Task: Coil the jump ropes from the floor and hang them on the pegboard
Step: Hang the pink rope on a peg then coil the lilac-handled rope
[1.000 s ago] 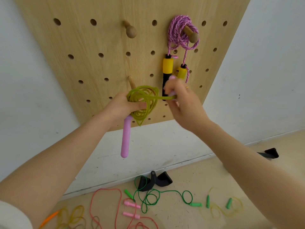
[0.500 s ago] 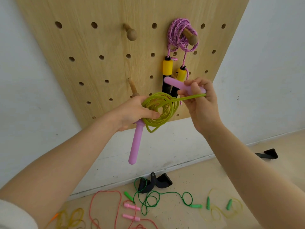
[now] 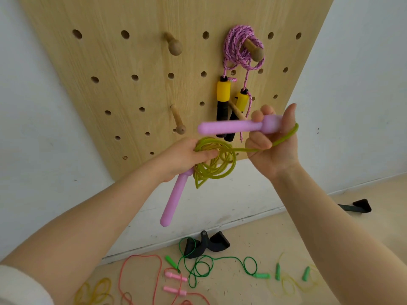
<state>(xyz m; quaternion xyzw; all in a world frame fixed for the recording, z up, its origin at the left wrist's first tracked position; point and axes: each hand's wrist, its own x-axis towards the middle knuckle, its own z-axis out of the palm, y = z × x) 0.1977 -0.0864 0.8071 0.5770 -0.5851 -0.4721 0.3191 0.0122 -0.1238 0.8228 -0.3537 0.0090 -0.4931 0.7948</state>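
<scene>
My left hand (image 3: 182,157) grips a coil of olive-green rope (image 3: 217,164) in front of the wooden pegboard (image 3: 132,62). One pink handle (image 3: 174,199) of that rope hangs down from this hand. My right hand (image 3: 273,139) holds the other pink handle (image 3: 237,126) level, pointing left, with a taut strand of the rope running from it to the coil. A pink braided rope (image 3: 237,49) with yellow and black handles hangs on the upper right peg (image 3: 254,50).
Two bare pegs stick out of the board, one at the upper middle (image 3: 174,45) and one lower down (image 3: 178,119). On the floor lie a green rope (image 3: 207,267), a coral rope with pink handles (image 3: 174,280), yellow ropes (image 3: 94,291) and black brackets (image 3: 207,243).
My right hand has drawn the free pink handle out to the right and turned it level. My left hand with the coil has dropped a little lower and rightward.
</scene>
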